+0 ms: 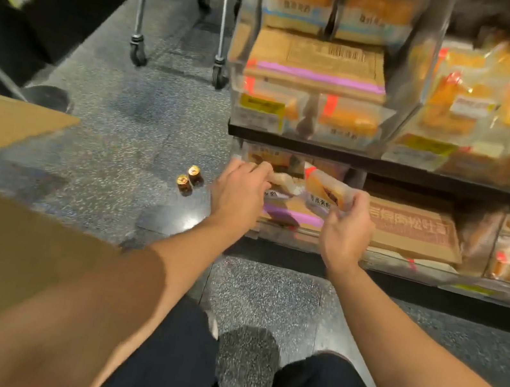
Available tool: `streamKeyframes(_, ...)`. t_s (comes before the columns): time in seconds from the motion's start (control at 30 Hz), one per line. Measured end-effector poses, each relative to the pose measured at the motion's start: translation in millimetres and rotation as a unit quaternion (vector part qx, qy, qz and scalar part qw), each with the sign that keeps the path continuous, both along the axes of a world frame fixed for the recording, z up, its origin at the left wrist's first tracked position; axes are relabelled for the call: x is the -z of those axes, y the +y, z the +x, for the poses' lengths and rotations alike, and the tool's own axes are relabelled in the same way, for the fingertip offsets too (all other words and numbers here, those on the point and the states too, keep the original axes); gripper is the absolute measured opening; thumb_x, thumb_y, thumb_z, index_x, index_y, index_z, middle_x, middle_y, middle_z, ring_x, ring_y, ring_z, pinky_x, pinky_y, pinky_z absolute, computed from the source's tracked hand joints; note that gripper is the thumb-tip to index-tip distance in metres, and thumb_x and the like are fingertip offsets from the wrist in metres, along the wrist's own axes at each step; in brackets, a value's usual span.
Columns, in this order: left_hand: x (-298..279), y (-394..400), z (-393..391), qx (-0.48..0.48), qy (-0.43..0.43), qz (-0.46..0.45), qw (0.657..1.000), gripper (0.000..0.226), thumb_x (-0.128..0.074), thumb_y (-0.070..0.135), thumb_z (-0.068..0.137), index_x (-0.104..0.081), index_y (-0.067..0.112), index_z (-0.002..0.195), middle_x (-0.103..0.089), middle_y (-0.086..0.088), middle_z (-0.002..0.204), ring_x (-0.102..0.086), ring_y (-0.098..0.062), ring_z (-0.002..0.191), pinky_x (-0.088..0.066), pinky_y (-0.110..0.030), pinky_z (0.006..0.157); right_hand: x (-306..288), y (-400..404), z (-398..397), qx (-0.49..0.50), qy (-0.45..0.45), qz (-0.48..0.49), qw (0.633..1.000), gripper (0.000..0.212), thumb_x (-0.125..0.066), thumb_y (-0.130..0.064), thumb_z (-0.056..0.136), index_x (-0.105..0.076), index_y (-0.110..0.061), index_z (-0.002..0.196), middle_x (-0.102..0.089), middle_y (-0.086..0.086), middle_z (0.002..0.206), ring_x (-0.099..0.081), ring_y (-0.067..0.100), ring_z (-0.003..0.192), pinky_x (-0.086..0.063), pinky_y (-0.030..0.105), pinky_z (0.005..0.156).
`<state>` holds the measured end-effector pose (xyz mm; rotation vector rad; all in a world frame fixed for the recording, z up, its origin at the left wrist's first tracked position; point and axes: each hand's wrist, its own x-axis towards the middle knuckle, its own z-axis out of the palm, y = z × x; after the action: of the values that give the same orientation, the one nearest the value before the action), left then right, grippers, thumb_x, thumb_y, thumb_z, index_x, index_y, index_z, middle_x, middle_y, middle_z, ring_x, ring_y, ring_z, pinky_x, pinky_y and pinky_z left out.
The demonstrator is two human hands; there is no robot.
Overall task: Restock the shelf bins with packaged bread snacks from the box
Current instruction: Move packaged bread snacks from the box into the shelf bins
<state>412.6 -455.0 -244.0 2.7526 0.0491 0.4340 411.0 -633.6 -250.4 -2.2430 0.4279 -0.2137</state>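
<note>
Two hands work at the low bin (278,227): right hand (348,224) pinches a bread packet (327,185) just above it, angled to slide in; left hand (239,190) curls round another packet (283,179) there, likely seating it. Box (4,131) waits well left of the bin.

Grocery shop aisle: clear plastic shelf bins (310,115) w/ yellow price tags (262,105), packaged orange bread snacks (348,119), metal wheeled cart (183,5), speckled grey floor (145,114).

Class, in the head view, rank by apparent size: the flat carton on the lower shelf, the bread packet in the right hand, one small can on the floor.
1. Flat carton, largest.
2. Bread packet in the right hand.
3. Small can, smallest.
All lie at a similar distance, so the order seems safe.
</note>
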Motion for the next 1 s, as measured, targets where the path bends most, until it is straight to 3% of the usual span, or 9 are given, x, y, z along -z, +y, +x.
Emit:
streamKeyframes(0.17, 75, 7, 45, 0.017, -0.02, 0.022, 0.999, 0.008, -0.063, 0.021, 0.09, -0.059, 0.02, 0.096, -0.064, -0.002, 0.092, -0.055, -0.028, 0.094, -0.039, -0.038, 0.073, 68, 3, 23, 0.023, -0.052, 0.003, 0.998, 0.024, -0.054, 0.0, 0.091, -0.053, -0.015, 0.109, -0.051, -0.006, 0.092, -0.049, 0.017, 0.087, -0.043, 0.034, 0.076)
streamKeyframes(0.27, 92, 9, 61, 0.023, -0.044, 0.026, 0.998, 0.011, -0.065, 0.02, 0.088, -0.06, 0.018, 0.097, -0.066, -0.003, 0.093, -0.056, -0.028, 0.095, -0.04, -0.039, 0.077, 83, 7, 32, 0.03, -0.071, 0.009, 0.997, 0.026, -0.055, 0.0, 0.092, -0.053, -0.014, 0.115, -0.046, -0.007, 0.096, -0.046, 0.014, 0.089, -0.044, 0.035, 0.08)
streamKeyframes(0.4, 96, 5, 76, 0.018, -0.075, 0.007, 0.997, 0.015, -0.07, 0.023, 0.087, -0.063, 0.015, 0.099, -0.068, -0.004, 0.094, -0.059, -0.027, 0.096, -0.041, -0.037, 0.076, 94, 9, 47, 0.035, -0.077, 0.033, 0.996, 0.031, -0.056, -0.002, 0.094, -0.052, -0.015, 0.122, -0.046, -0.01, 0.098, -0.047, 0.011, 0.092, -0.041, 0.028, 0.082)
streamKeyframes(0.7, 102, 11, 113, 0.013, -0.087, 0.037, 0.995, 0.019, -0.065, 0.029, 0.092, -0.061, 0.015, 0.103, -0.069, -0.006, 0.096, -0.058, -0.028, 0.096, -0.047, -0.042, 0.073, 91, 4, 68, 0.055, -0.06, 0.004, 0.997, 0.031, -0.059, -0.003, 0.094, -0.052, -0.019, 0.12, -0.063, 0.004, 0.115, -0.058, 0.023, 0.108, -0.043, 0.03, 0.088)
streamKeyframes(0.87, 123, -3, 93, 0.054, -0.146, 0.055, 0.986, 0.038, -0.068, 0.025, 0.089, -0.065, 0.009, 0.123, -0.069, -0.008, 0.122, -0.059, -0.034, 0.12, -0.049, -0.05, 0.097, 98, 5, 71, 0.058, -0.057, 0.004, 0.997, 0.03, -0.059, -0.005, 0.095, -0.051, -0.02, 0.12, -0.064, 0.004, 0.114, -0.06, 0.022, 0.108, -0.048, 0.032, 0.087)
streamKeyframes(0.93, 127, -9, 84, 0.076, -0.159, 0.039, 0.984, 0.031, -0.07, 0.021, 0.086, -0.071, 0.015, 0.116, -0.072, 0.0, 0.117, -0.063, -0.028, 0.11, -0.053, -0.045, 0.089, 102, 7, 74, 0.06, -0.055, 0.009, 0.997, 0.03, -0.059, -0.005, 0.095, -0.051, -0.022, 0.118, -0.064, 0.003, 0.113, -0.061, 0.021, 0.107, -0.053, 0.033, 0.087)
streamKeyframes(1.0, 125, -14, 81, 0.066, -0.107, -0.003, 0.992, 0.026, -0.068, 0.02, 0.087, -0.073, 0.019, 0.112, -0.073, 0.004, 0.112, -0.064, -0.022, 0.101, -0.055, -0.041, 0.085, 102, 10, 77, 0.061, -0.054, 0.023, 0.996, 0.032, -0.06, -0.005, 0.093, -0.051, -0.024, 0.117, -0.065, 0.002, 0.11, -0.062, 0.022, 0.105, -0.056, 0.038, 0.087)
